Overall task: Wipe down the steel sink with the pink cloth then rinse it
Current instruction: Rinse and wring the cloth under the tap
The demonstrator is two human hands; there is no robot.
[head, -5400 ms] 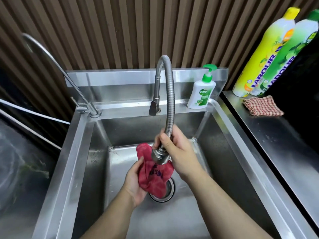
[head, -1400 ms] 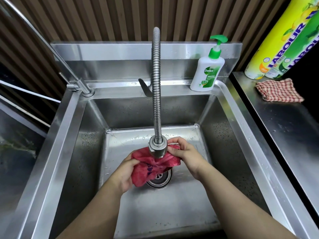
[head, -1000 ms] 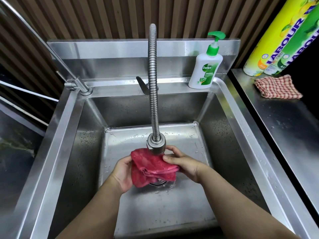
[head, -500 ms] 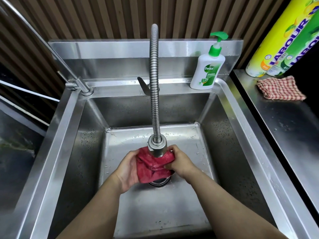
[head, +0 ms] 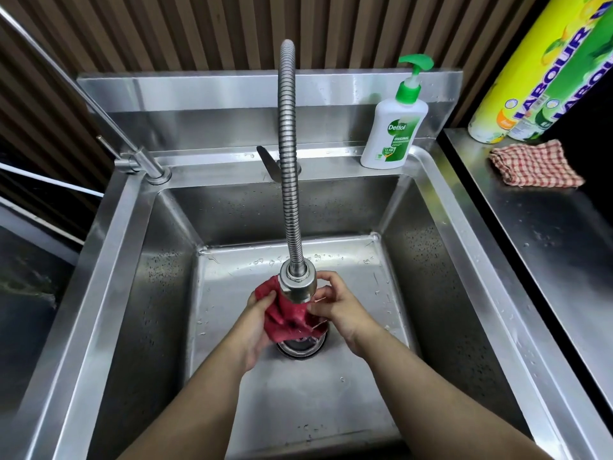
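Pink cloth [head: 287, 318] hangs bunched beneath the faucet head [head: 297, 287], over the drain [head: 300, 349] of the steel sink [head: 109, 260]. Left hand [head: 253, 327] grips its left side; right hand [head: 338, 310] pinches its right edge. Half a second ago it was wadded tighter; rinsing looks underway.

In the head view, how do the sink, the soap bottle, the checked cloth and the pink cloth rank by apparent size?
1. sink
2. soap bottle and checked cloth, about alike
3. pink cloth, smallest, though bunched and partly hidden
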